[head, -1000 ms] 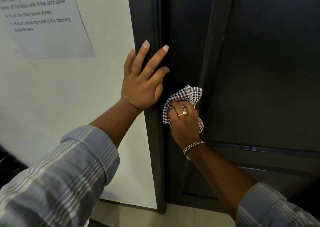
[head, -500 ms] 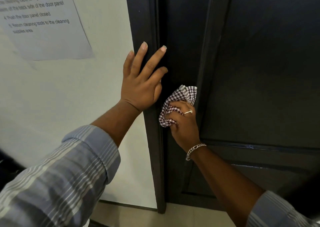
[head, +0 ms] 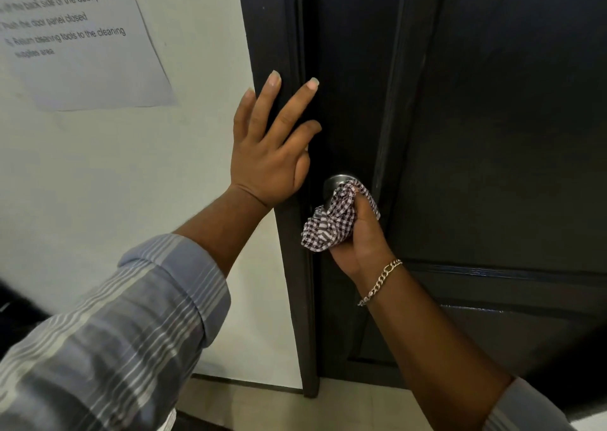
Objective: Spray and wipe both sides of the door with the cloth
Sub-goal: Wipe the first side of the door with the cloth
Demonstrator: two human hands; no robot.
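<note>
One camera only, worn on the person's head, so no second view shares any of the scene. It looks forward and down along both outstretched forearms, close to a dark panelled door [head: 492, 135] that fills the right half of the frame. The white wall [head: 98, 168] with a taped paper notice [head: 78, 36] takes the left half, and a strip of floor [head: 262, 404] shows along the bottom edge. The wide-angle lens bows the door's vertical lines, which lean outward toward the top. The left sleeve [head: 105, 332] sits nearest the lens and looks blurred, probably for that reason.
</note>
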